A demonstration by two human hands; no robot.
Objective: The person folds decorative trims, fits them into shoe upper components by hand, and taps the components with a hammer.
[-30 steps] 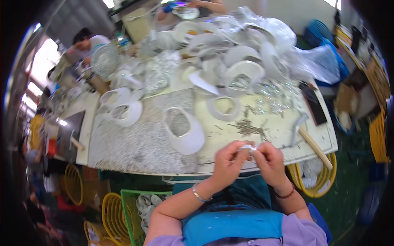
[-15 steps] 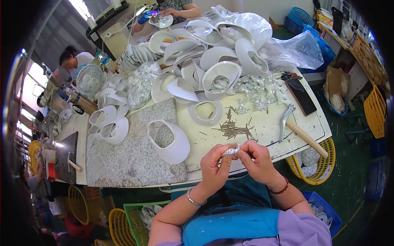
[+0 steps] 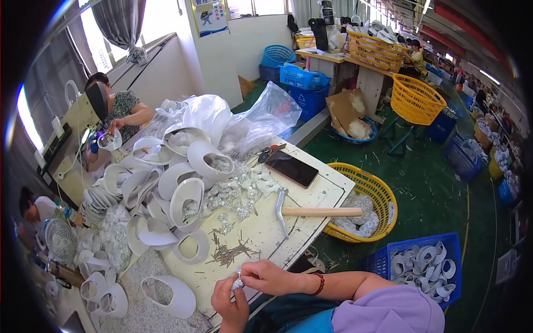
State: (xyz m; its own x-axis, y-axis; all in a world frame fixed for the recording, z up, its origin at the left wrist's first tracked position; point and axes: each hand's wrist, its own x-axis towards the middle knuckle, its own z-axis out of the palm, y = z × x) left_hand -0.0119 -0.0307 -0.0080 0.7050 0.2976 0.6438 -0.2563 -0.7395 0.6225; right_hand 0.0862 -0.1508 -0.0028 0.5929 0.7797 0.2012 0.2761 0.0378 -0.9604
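Observation:
My left hand (image 3: 232,305) and my right hand (image 3: 265,277) meet at the near edge of the work table (image 3: 313,191), both pinching a small sparkly silver ornament (image 3: 237,283) between their fingertips. The right wrist wears a red bead bracelet. Just beyond my hands lies a scatter of thin nails (image 3: 230,252). A pile of similar glittery ornaments (image 3: 239,191) sits further back. White visor-shaped pieces (image 3: 186,202) are heaped on the left half of the table, one lying alone (image 3: 169,297) near my left hand.
A hammer (image 3: 316,211) and a dark phone (image 3: 291,168) lie on the table's right side. A yellow basket (image 3: 363,208) and a blue crate of white pieces (image 3: 425,266) stand on the green floor. A person (image 3: 119,111) works at a machine far left.
The view has swung to the right and up, showing the floor and baskets. My hands stay together on the small ornament, now at the lower middle of the picture.

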